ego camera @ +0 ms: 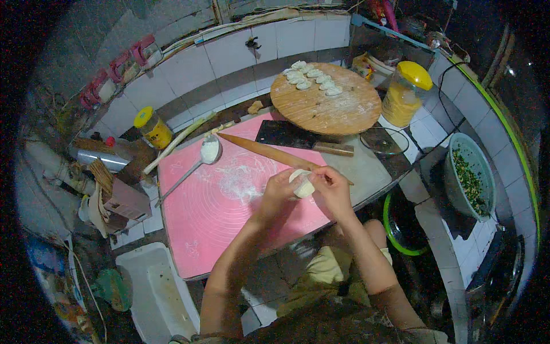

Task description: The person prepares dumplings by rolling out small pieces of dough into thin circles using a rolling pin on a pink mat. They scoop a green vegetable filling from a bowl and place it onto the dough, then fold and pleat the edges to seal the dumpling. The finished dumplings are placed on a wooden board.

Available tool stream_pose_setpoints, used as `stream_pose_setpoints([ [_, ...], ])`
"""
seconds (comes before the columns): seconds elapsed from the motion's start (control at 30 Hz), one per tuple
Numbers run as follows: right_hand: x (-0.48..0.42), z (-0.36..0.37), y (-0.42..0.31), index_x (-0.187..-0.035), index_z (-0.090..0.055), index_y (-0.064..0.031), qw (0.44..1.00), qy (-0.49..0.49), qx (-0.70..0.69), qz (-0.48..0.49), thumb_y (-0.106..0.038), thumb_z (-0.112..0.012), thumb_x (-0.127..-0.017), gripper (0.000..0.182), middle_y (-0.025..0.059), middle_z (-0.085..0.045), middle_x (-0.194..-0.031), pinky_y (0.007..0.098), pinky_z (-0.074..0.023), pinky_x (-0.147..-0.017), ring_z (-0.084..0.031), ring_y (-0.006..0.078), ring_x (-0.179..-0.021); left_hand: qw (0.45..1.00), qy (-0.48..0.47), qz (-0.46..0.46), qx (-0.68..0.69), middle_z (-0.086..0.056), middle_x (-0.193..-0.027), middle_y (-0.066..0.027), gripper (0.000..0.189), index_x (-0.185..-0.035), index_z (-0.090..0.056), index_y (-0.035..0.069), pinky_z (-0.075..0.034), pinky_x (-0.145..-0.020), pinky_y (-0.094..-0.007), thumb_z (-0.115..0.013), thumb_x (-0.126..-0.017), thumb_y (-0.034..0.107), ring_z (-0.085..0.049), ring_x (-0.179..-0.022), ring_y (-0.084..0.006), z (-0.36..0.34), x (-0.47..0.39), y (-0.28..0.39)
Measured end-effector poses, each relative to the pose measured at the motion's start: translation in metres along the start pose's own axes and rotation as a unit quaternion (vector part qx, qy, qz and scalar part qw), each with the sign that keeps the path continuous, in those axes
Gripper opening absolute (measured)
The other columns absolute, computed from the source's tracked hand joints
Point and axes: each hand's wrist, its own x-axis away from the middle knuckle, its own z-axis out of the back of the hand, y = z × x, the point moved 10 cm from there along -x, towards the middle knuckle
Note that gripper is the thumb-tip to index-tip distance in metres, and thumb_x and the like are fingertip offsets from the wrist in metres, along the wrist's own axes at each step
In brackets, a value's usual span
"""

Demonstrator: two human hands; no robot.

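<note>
A round white dough wrapper [304, 189] is held above the right part of a pink pastry mat [193, 234]. My left hand [278, 188] cups it from the left side, and the fingers of my right hand [334, 185] pinch its right edge. Whether anything lies inside the wrapper cannot be made out. Just beyond my hands, a tapered wooden rolling pin [262, 149] lies slantwise over the mat, its near end passing behind my right hand. Loose flour [240, 182] is spread across the middle of the mat. A metal ladle [210, 150] with white flour rests at the mat's far left.
A cleaver [285, 134] lies behind the rolling pin. Several dumplings sit on a round wooden board [348, 114] at the back. Chopped green filling fills a bowl [455, 142] at right. A yellow-lidded jar [401, 99], a scallion [176, 139] and a white sink [146, 258] flank the mat.
</note>
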Motion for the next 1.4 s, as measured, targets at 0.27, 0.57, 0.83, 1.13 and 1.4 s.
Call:
stream_pose_setpoints([
  [0.27, 0.007, 0.0, 0.013, -0.1, -0.064, 0.0008, 0.998, 0.012, -0.043, -0.052, -0.015, -0.069, -0.085, 0.022, 0.0042, -0.062, -0.085, 0.0232, -0.0466, -0.067, -0.055, 0.0101, -0.075, 0.986, -0.032, -0.073, -0.147, -0.062, -0.1, -0.0037, 0.03, -0.112, -0.059, -0.002, -0.044, -0.074, -0.023, -0.056, -0.091, 0.019, -0.058, -0.087, -0.0094, -0.009, 0.0, 0.017],
  [0.57, 0.01, 0.0, -0.02, -0.115, -0.056, 0.0007, 0.994, 0.021, 0.105, 0.02, -0.009, -0.061, -0.086, 0.03, 0.0158, -0.059, -0.105, 0.0329, -0.0476, -0.079, -0.058, 0.025, -0.09, 0.998, 0.007, -0.02, -0.052, -0.062, -0.105, -0.0063, 0.028, -0.115, -0.056, -0.003, -0.047, -0.081, -0.0257, -0.055, -0.092, 0.014, -0.06, -0.095, -0.0139, -0.004, 0.004, 0.005],
  [0.83, 0.023, -0.002, -0.07, -0.128, -0.046, -0.0033, 0.946, -0.066, 0.255, 0.188, -0.005, -0.063, -0.081, 0.05, 0.017, -0.052, -0.119, 0.0362, -0.0463, -0.089, -0.054, 0.03, -0.105, 0.969, 0.22, 0.096, -0.054, -0.063, -0.109, -0.0087, 0.03, -0.12, -0.057, 0.006, -0.05, -0.083, -0.0367, -0.051, -0.096, 0.023, -0.061, -0.098, -0.0224, 0.066, -0.016, -0.026],
  [1.13, 0.106, 0.177, -0.172, -0.133, -0.044, -0.0059, 0.93, 0.244, 0.245, 0.126, -0.006, -0.065, -0.084, 0.053, 0.0098, -0.052, -0.109, 0.0271, -0.0455, -0.076, -0.054, 0.0153, -0.091, 0.989, 0.062, -0.124, 0.058, -0.049, -0.129, -0.0165, 0.039, -0.128, -0.042, -0.007, -0.04, -0.108, -0.0355, -0.054, -0.094, 0.009, -0.053, -0.117, -0.0249, 0.09, -0.025, 0.01],
  [1.4, 0.244, 0.41, -0.199, -0.138, -0.034, -0.0017, 0.794, 0.547, 0.23, 0.135, -0.004, -0.066, -0.084, 0.063, -0.0004, -0.045, -0.089, 0.018, -0.0364, -0.067, -0.04, 0.0051, -0.074, 0.969, 0.042, -0.109, 0.218, -0.051, -0.123, -0.0177, 0.035, -0.128, -0.041, -0.007, -0.042, -0.106, -0.0351, -0.045, -0.099, 0.011, -0.05, -0.118, -0.027, 0.076, -0.027, 0.027],
])
